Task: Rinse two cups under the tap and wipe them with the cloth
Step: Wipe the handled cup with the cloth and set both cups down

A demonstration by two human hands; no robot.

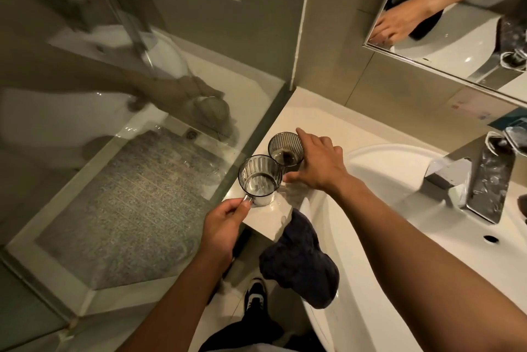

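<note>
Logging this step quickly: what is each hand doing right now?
Left hand: pinching the handle of the near cup.
Right hand: open, fingers spread beside the far cup, holding nothing.

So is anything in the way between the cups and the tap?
Nothing visible. The near cup and far cup stand on the counter left of the basin; only open basin lies before the tap.
</note>
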